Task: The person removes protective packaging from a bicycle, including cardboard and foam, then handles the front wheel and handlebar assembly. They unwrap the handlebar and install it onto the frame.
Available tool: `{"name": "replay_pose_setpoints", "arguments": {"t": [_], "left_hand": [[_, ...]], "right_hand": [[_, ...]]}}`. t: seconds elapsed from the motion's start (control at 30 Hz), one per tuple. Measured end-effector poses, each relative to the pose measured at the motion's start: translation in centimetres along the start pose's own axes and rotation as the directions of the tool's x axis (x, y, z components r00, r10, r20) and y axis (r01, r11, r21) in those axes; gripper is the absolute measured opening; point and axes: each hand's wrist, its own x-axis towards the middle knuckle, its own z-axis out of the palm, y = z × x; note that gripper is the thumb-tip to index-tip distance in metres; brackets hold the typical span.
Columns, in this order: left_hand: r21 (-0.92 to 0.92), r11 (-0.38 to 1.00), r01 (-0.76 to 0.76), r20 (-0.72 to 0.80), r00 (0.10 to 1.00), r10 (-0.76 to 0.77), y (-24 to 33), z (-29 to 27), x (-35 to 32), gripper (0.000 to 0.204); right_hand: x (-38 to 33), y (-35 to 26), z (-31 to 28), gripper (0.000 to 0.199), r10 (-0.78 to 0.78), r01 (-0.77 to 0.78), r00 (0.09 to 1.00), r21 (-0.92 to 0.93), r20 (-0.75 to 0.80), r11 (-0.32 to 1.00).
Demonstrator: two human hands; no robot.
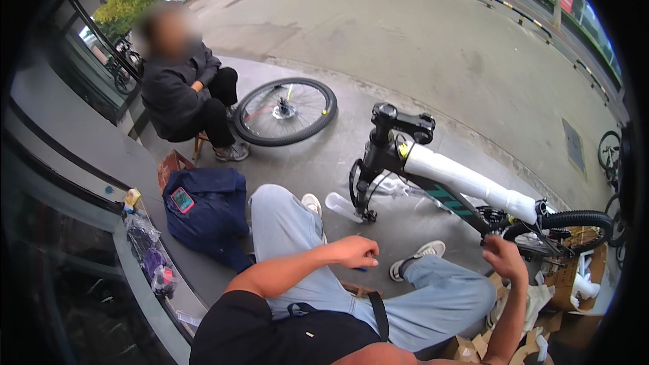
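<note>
Left hand: the left hand point(357, 252) hangs over the gap between the knees, fingers curled in; a small blue thing point(362, 269) shows just below it, and I cannot tell whether the fingers are closed on it.
Right hand: the right hand point(503, 255) is at the low middle of the bike, fingers bent toward the crank area — whether they grip or only touch, I cannot tell.
Bike: the black bike point(451, 200) stands ahead and to the right, its fork point(364, 186) pointing down and its rear wheel point(583, 221) at the far right.
Wrap: white foam point(473, 182) covers the top tube.
Plastic: a clear sleeve point(343, 207) lies beside the fork's foot.
Loose wheel: the front wheel point(284, 110) lies flat on the grey floor point(304, 169), well apart from the bike.
Other person: a person point(177, 91) sits low beside the loose wheel, arms folded.
Jacket: a navy jacket point(206, 219) is heaped by the left knee, a red-edged phone point(182, 199) on top.
Ledge: plastic bags point(152, 250) line the left side.
Packing: an open carton point(566, 277) sits under the rear wheel's side — torn cardboard point(466, 348) lies nearer the right forearm.
</note>
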Motion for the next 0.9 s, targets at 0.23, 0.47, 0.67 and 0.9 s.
{"name": "replay_pose_setpoints", "arguments": {"t": [0.23, 0.47, 0.67, 0.9], "left_hand": [[0.147, 0.987, 0.063, 0.036, 0.997, -0.069, -2.2, 3.8, -0.3, 0.048], [0.082, 0.847, 0.526, -0.069, 0.850, -0.521, -10.1, 3.9, 1.8, 0.065], [-0.296, 0.689, 0.662, -0.579, 0.450, -0.680, -23.5, 6.5, 6.5, 0.108], [-0.703, 0.649, 0.292, -0.504, 0.440, -0.743, -30.8, 5.7, 11.3, 0.064]], "right_hand": [[3.7, -16.8, 0.7, 0.026, -0.218, 0.282, 0.934, 0.207, -0.282, 0.937], [11.8, -19.5, 4.2, 0.030, -0.369, 0.471, 0.471, -0.126, -0.801, 0.873], [14.0, -19.8, 6.0, 0.034, -0.372, 0.294, 0.609, -0.236, -0.700, 0.926], [14.3, -19.9, 6.8, 0.029, -0.390, 0.302, 0.624, -0.252, -0.677, 0.920]]}}
